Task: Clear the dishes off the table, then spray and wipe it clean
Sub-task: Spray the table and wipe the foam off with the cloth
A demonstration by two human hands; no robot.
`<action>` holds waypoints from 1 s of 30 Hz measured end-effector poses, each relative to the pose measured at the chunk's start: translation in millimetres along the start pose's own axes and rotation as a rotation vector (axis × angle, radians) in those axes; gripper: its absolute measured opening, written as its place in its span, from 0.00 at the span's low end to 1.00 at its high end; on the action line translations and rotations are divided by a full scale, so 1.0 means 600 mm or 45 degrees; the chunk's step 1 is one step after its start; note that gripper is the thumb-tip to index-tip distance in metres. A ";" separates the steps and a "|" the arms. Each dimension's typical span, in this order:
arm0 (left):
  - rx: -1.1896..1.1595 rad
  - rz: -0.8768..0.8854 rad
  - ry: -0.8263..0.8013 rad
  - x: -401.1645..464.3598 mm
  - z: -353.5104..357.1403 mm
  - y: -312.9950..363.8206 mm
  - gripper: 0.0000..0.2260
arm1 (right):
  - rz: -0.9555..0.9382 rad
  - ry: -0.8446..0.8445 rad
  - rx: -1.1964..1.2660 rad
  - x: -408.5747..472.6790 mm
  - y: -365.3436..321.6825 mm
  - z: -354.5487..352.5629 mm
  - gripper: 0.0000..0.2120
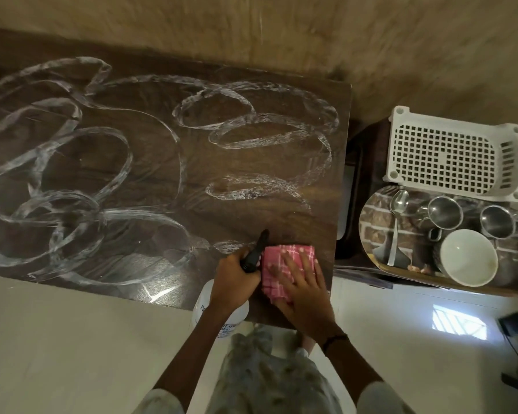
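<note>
- From the head view, my left hand (pixel 237 271) was wrapped around the white plastic spray bottle (pixel 222 309) at the near edge of the dark wooden tabletop (pixel 162 180); a nudge could have tipped it over the edge.
- My right hand (pixel 302 282) lay flat and open on the pink checked cloth (pixel 284 258); soapy streaks could have dried before wiping.
- The white ceramic bowl (pixel 468 258) looked empty on the side tray (pixel 374 216).

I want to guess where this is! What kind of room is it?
Probably a home dining or kitchen corner. A wooden table is being wiped with a pink cloth, and beside it sit a bowl, steel cups and a white dish rack.
</note>
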State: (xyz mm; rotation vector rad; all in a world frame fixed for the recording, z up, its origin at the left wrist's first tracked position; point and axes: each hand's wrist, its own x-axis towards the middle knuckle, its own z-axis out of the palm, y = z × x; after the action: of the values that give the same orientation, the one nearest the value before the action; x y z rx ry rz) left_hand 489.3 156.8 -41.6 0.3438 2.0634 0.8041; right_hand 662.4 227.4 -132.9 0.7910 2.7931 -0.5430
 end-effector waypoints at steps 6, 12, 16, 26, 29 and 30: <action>-0.010 0.028 -0.003 0.011 -0.002 0.004 0.08 | 0.208 0.061 0.013 0.025 0.073 -0.043 0.30; -0.027 0.049 0.035 0.023 0.004 0.008 0.07 | 0.272 0.139 -0.008 0.137 0.015 -0.056 0.31; -0.044 -0.022 0.036 0.026 0.006 0.023 0.05 | 0.016 0.071 0.015 0.089 -0.031 -0.031 0.29; 0.031 0.030 0.024 0.060 0.019 0.064 0.11 | 0.243 0.068 0.049 0.097 0.073 -0.066 0.31; 0.065 0.043 0.044 0.074 0.026 0.075 0.06 | 0.246 0.095 0.034 0.156 0.042 -0.083 0.30; 0.084 0.042 0.050 0.079 0.028 0.080 0.04 | 0.180 0.092 0.012 0.164 0.031 -0.087 0.28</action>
State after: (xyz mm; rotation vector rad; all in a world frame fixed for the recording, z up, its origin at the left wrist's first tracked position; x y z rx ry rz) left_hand 473.0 224.4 -46.9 0.4025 2.1297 0.7690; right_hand 585.4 308.5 -117.8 1.0207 2.7726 -0.5132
